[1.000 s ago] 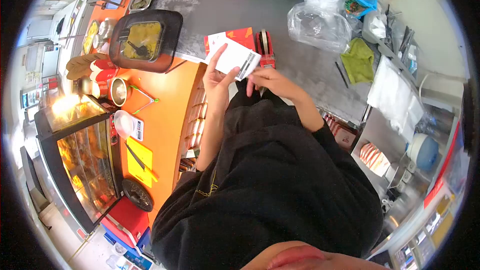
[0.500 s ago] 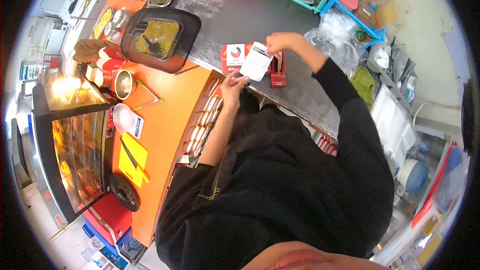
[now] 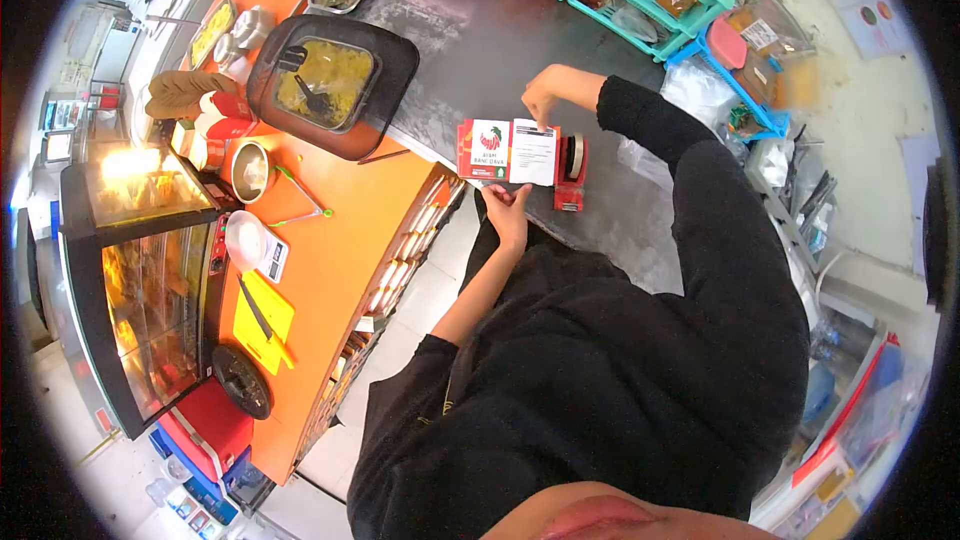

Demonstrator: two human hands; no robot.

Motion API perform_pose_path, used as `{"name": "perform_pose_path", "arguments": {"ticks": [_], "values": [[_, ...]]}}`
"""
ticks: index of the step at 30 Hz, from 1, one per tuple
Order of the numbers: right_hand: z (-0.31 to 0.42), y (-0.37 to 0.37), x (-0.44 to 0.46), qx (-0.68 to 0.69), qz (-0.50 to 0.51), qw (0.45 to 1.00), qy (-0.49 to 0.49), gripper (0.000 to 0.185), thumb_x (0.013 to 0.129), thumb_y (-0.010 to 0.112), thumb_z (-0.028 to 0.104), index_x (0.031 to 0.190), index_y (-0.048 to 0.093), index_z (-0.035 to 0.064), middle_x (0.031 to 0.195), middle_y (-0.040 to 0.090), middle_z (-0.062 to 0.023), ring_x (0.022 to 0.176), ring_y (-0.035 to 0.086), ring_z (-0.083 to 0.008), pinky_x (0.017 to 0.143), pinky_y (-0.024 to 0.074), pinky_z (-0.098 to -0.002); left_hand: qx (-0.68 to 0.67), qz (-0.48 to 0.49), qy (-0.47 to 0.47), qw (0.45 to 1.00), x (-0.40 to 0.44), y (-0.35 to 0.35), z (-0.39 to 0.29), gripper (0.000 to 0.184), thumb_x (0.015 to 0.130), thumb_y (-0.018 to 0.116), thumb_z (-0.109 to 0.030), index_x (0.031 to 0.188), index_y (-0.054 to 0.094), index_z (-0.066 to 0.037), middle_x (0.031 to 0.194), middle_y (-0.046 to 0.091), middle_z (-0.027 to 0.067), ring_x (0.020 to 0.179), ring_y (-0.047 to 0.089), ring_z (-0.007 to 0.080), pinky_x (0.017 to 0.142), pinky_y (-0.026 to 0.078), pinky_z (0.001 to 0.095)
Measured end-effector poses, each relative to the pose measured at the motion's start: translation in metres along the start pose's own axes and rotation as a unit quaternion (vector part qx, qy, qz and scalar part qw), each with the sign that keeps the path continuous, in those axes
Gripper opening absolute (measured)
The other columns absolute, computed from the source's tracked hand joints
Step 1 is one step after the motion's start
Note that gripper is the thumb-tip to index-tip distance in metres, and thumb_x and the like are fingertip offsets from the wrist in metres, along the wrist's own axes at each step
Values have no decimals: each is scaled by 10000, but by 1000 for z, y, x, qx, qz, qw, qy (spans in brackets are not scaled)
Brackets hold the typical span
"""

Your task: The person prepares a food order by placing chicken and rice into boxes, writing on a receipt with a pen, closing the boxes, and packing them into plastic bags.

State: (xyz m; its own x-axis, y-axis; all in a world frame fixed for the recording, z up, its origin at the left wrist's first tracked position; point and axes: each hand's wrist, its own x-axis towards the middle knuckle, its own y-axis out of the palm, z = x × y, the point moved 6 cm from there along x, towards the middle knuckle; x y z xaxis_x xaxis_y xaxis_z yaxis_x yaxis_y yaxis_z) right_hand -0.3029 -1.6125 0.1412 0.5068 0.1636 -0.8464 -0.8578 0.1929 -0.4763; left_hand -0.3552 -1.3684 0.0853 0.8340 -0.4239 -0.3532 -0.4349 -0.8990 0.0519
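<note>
A white printed slip [image 3: 533, 152] lies on the right part of a red and white box [image 3: 487, 150] on the dark table. My left hand [image 3: 507, 212] is at the slip's lower edge, thumb and forefinger on it. At its upper edge is my right hand [image 3: 545, 95], fingers bent down and pressed together at the paper. Right beside the box stands a red tape dispenser [image 3: 571, 172] with a roll in it.
A black tray [image 3: 332, 85] with yellow food sits to the left. Stacked teal baskets [image 3: 645, 0] and a blue basket [image 3: 730, 75] stand at the back right. A knife lies on a yellow board [image 3: 263, 320] on the orange counter [image 3: 340, 230], near a glass food warmer [image 3: 160, 300].
The slip has gone from being held up and tilted to lying straight on the box. Both hands have moved to its edges. The view has shifted.
</note>
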Motion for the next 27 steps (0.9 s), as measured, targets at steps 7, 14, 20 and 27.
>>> {"name": "perform_pose_path", "arguments": {"ticks": [7,14,20,27], "values": [[-48,26,42,279,-109,939,-171,586,678,849,426,1124,592,146,726,473,2,711,508,-159,606,418,-353,75,-48,131,987,-7,11,-9,401,774,751,5,966,400,-20,908,432,79,831,482,187,762,427,307],[-68,42,41,341,-336,869,-122,523,744,808,339,1119,513,123,828,546,-57,743,560,-207,658,443,-379,243,-152,85,954,13,-17,17,421,746,719,62,1042,423,26,1053,409,177,924,481,296,817,414,393],[-12,82,-41,477,-567,646,188,698,905,609,465,1345,426,-45,1279,516,-306,1210,491,-439,1028,396,-475,24,-90,-6,996,118,-110,32,362,955,564,-323,1130,477,-18,1119,528,129,1000,545,242,888,430,382],[68,122,-17,615,-616,463,165,929,919,622,381,1509,39,-38,1520,230,-319,1379,335,-429,1134,287,-413,47,283,-239,928,150,-26,-29,549,936,551,-502,1246,562,-49,1191,639,96,1086,617,218,870,509,384]]}}
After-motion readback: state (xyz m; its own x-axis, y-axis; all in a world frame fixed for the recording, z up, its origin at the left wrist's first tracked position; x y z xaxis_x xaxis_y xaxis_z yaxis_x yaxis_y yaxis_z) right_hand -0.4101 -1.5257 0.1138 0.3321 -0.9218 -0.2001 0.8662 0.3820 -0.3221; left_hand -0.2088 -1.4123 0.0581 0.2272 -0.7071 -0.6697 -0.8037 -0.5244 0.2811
